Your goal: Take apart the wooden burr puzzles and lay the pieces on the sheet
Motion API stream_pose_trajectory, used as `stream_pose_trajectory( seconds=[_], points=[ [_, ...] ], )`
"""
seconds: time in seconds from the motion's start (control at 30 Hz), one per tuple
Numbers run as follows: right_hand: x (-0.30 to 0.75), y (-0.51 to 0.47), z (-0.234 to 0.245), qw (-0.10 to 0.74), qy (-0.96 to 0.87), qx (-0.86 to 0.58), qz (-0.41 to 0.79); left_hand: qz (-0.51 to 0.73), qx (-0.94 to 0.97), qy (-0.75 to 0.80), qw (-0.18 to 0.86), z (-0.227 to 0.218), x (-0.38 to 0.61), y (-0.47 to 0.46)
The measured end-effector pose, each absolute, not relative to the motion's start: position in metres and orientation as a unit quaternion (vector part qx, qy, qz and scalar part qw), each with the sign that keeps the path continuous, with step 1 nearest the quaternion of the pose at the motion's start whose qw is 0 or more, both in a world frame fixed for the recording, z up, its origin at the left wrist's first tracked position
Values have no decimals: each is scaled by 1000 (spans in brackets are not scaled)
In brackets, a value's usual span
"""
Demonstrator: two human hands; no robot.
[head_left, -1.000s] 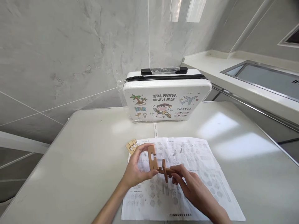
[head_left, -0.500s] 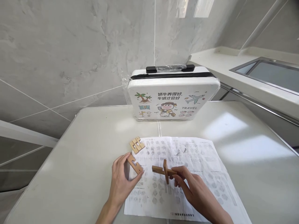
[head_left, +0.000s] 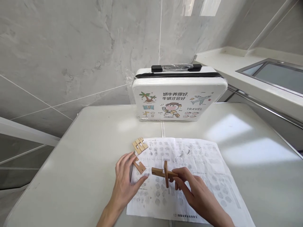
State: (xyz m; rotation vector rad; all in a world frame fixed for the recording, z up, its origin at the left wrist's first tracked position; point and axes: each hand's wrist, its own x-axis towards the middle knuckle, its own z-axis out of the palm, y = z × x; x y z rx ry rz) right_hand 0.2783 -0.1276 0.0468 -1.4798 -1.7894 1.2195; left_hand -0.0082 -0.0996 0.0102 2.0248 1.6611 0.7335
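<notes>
I've got the right hand [head_left: 199, 197] pinching a crossed pair of notched wooden puzzle pieces [head_left: 164, 172], two bars already slotted together, held just above the instruction sheet [head_left: 201, 164]. The left hand [head_left: 126, 179] lies flat and fairly spread, its fingers [head_left: 125, 159] resting beside and partly over a loose notched bar [head_left: 139, 165] at the sheet's left edge; I can't tell whether they grip it or merely touch it. Just beyond those fingers sits a small stack of spare notched bars [head_left: 139, 145]. By my reckoning we're early: two joined, at least one loose, several waiting. Room is generous (the counter [head_left: 78, 164] runs open to the left of the fingers), with the white printed case [head_left: 178, 94] well beyond them and the counter's edges comfortably far.
</notes>
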Motion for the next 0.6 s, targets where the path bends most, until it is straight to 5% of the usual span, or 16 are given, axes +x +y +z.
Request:
stream_pose_trajectory(
  seconds=[0.2, 0.6],
  points=[
    [265, -132, 49, 270, -646, -508, 502, 211, 668, 487, 522, 48, 2, -111],
    [252, -126, 40, 316, -486, -308, 754, 241, 504, 470, 683, 58, 12, -120]
  ],
)
